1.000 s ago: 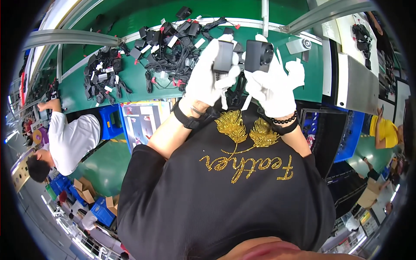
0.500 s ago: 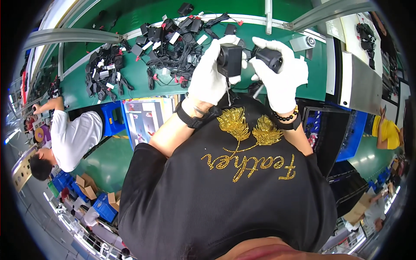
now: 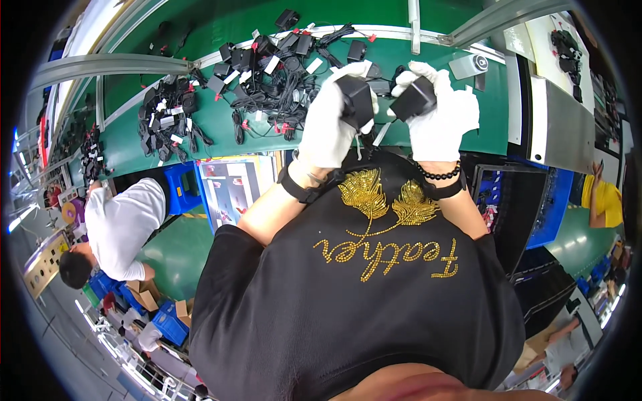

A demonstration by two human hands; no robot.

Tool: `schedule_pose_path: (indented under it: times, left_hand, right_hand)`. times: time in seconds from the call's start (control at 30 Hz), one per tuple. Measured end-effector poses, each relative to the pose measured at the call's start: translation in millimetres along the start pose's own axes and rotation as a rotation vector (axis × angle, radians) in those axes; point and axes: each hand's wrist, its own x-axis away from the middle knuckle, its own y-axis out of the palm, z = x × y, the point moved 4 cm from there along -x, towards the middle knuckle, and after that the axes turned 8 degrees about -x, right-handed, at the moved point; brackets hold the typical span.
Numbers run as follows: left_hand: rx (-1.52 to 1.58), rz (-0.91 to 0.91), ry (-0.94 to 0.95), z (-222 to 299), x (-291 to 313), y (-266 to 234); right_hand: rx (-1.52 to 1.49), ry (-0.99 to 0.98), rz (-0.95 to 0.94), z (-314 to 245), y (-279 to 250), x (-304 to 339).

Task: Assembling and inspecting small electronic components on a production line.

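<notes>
My left hand [image 3: 324, 127], in a white glove, is closed round a black, boxy power adapter [image 3: 358, 101]. In my right hand [image 3: 443, 120], gloved too, sits a second black power adapter [image 3: 412, 100], tilted, with the fingers wrapped behind it. The two adapters are held apart, a short gap between them, above the near part of the green bench. A dark cord and a pale strip show below and between the hands; which adapter they belong to I cannot tell. Beyond my left hand lies a heaped pile of black adapters with bundled cables [image 3: 274, 87].
Another adapter pile [image 3: 167, 117] lies farther left on the green bench [image 3: 224, 140]. A white device [image 3: 468, 65] stands right of my right hand. Metal frame bars [image 3: 114, 65] cross above. A black crate [image 3: 511, 200] is at my right. A co-worker in white [image 3: 127, 220] is at the left.
Both adapters have been turned in my hands; the right one now shows a flat face. My right hand has tilted more upright. The co-worker at left has shifted, lowering an arm.
</notes>
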Motion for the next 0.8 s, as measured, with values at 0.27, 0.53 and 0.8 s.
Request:
schedule_pose_path:
  times: [0.27,0.53,0.8]
  left_hand:
    - [-1.064,0.315,0.627,20,14,8]
    - [-0.682,0.126,0.495,15,6,-1]
    - [-0.677,-0.043,0.335,9,2,6]
  right_hand:
    - [0.831,-0.350,-0.150,6,29,25]
    - [0.816,-0.365,-0.181,1,24,28]
    - [0.903,-0.377,-0.154,4,19,25]
